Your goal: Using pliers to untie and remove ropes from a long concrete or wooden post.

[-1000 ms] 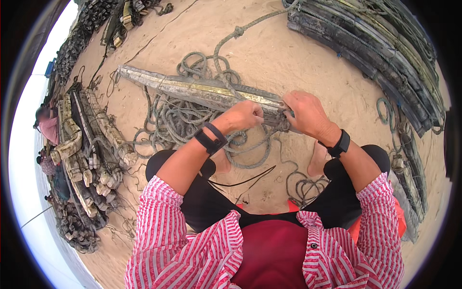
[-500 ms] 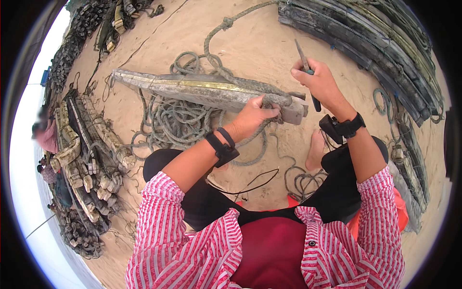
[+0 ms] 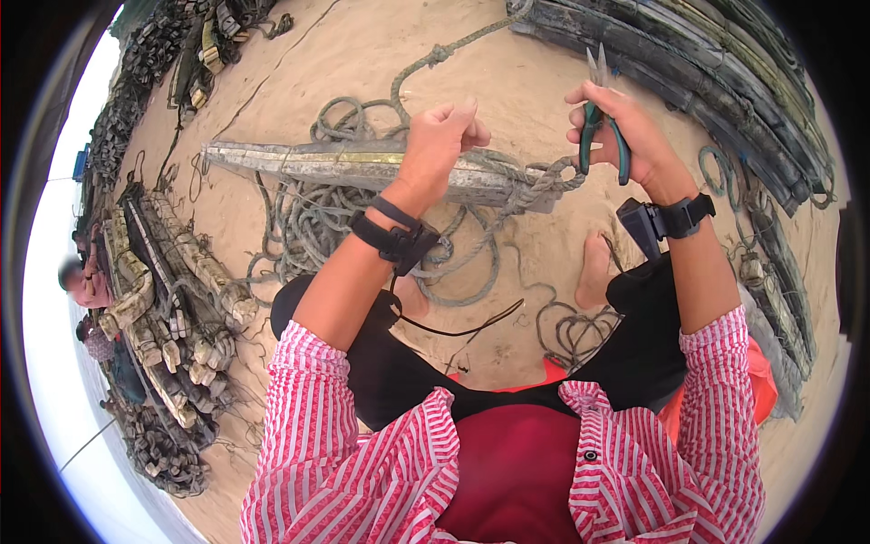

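Observation:
A long grey beam-like piece with a yellowish strip (image 3: 304, 161) lies across the sand before me. Thick greenish rope (image 3: 544, 179) is knotted round its right end and forms a small loop. Above the beam's middle, my left hand (image 3: 439, 145) is raised with fingers curled together. Whatever those fingers may hold is hidden. My right hand (image 3: 634, 127), to the right of the rope loop, grips pliers (image 3: 589, 131) with green handles and long pointed jaws. The jaws point away from me and stand slightly apart, and the handles are spread.
Loose rope coils (image 3: 313, 227) lie under and around the beam. Stacked long dark pieces (image 3: 671, 68) stand at the far right. More rope-bound pieces (image 3: 163, 299) are piled at left, near people (image 3: 89, 281). Thin cord (image 3: 575, 335) lies between my bare feet.
My left hand has let go of the rope at the beam's right end and risen up and left. My right hand has moved up and right, turning the pliers so both jaws show.

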Motion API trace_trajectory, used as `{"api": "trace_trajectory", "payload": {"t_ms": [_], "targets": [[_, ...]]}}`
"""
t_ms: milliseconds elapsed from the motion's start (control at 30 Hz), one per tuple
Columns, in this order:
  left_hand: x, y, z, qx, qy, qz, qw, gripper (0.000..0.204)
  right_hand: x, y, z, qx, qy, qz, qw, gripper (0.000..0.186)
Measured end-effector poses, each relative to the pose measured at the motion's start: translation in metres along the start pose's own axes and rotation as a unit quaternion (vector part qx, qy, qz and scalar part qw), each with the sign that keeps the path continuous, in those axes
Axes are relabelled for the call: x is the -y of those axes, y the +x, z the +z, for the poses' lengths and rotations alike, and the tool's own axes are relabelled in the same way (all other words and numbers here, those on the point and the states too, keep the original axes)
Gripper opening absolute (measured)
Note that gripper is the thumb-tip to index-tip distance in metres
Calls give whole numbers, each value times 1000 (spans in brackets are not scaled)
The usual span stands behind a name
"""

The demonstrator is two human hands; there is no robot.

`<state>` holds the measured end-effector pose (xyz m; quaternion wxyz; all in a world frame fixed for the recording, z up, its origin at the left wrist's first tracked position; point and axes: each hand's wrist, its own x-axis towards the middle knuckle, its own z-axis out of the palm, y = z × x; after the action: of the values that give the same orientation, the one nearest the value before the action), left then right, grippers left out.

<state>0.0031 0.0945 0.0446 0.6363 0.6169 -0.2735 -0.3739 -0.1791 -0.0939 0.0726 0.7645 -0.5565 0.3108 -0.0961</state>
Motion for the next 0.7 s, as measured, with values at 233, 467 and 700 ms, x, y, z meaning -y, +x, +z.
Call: {"api": "trace_trajectory", "payload": {"t_ms": [233,467,700], "targets": [[-121,-126,22,104,48,574,811,33,-13,-4,-4,2,64,-24,998,45],[-167,-175,27,212,72,646,729,30,-17,-2,3,53,78,64,993,38],[-161,-165,20,161,88,617,766,28,-16,-7,7,58,28,90,994,39]]}}
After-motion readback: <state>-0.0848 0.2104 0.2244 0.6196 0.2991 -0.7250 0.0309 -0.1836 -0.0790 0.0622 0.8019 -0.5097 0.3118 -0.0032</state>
